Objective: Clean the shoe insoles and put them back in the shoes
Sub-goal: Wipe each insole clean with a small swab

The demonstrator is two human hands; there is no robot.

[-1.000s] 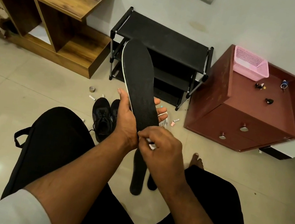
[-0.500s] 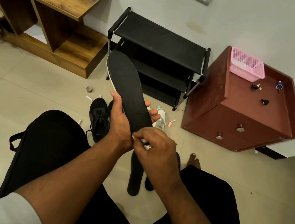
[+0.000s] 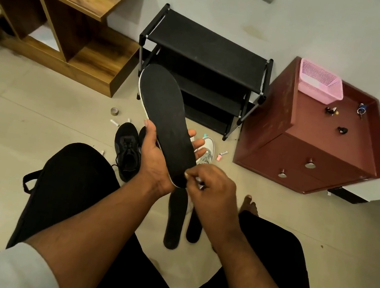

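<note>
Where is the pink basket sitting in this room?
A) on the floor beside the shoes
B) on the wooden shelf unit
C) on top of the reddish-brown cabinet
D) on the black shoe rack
C: the pink basket rests on a back corner of the reddish-brown cabinet, right of the black shoe rack.

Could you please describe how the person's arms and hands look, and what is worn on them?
Both forearms are bare, and the left hand and right hand wear no gloves. I see no rings, watch or bracelet on the parts that show. A light grey sleeve covers the left upper arm at the bottom edge. No sleeve shows on the right arm.
</note>
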